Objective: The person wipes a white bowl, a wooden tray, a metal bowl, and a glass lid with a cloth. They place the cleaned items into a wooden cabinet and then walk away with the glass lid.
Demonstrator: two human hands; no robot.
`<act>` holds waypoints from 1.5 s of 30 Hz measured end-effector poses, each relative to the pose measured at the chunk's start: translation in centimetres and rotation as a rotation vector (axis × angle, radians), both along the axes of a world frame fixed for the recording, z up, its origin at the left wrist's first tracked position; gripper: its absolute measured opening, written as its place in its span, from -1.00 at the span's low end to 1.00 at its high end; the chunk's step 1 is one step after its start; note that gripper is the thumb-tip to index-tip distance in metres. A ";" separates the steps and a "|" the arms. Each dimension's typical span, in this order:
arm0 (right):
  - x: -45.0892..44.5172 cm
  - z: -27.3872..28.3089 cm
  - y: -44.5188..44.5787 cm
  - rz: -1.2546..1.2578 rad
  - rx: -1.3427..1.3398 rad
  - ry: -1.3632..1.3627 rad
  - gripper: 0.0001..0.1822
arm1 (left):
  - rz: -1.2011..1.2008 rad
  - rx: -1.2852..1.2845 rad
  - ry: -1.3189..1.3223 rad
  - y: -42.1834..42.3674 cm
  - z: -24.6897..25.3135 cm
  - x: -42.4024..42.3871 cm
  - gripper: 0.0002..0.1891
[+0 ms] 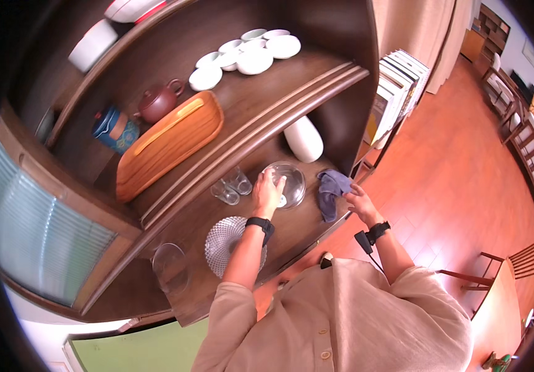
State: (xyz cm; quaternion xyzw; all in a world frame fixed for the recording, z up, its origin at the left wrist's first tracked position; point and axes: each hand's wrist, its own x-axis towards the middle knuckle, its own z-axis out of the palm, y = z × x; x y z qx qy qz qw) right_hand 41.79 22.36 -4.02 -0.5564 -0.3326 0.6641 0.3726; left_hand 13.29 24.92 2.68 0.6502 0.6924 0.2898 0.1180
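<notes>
My left hand (pixel 269 191) is at the left side of a round clear glass dish (pixel 295 182), its thumb and fingers spread over the rim; whether it grips the glass is unclear. My right hand (pixel 362 202) reaches the right edge of a crumpled blue-grey cloth (pixel 329 197), fingers spread; a firm hold cannot be made out. Two clear drinking glasses (pixel 232 187) stand left of the dish. A patterned glass plate (pixel 223 246) lies partly beneath my left forearm. Further left is another clear glass dish (pixel 171 269).
A white vase (pixel 304 139) stands behind the dish. The shelf above holds a wooden tray (pixel 169 149), a clay teapot (pixel 159 103), a blue canister (pixel 117 131) and several white cups (pixel 255 60). The shelf's front edge (pixel 257 139) overhangs the lower surface. Books (pixel 397 88) stand at right.
</notes>
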 end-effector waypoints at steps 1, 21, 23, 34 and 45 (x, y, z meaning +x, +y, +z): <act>0.6 0.0 -0.1 0.012 0.020 -0.022 -0.35 | 0.010 -0.022 0.021 0.7 -0.3 0.3 -0.58; -2.4 0.7 8.2 0.308 -0.007 0.133 -0.71 | 0.139 -0.006 0.023 2.1 -5.1 2.3 -0.61; -4.1 0.9 9.0 0.344 -0.006 0.087 -0.62 | 0.155 -0.018 0.005 1.7 -4.8 2.4 -0.61; -10.6 -1.5 10.1 0.472 0.095 -0.176 -0.25 | 0.197 -0.032 -0.271 -2.5 -3.8 -0.7 -0.48; -13.8 -3.2 10.3 0.357 0.079 -0.098 -0.30 | 0.672 0.077 -0.542 -15.3 -9.2 -12.6 -0.65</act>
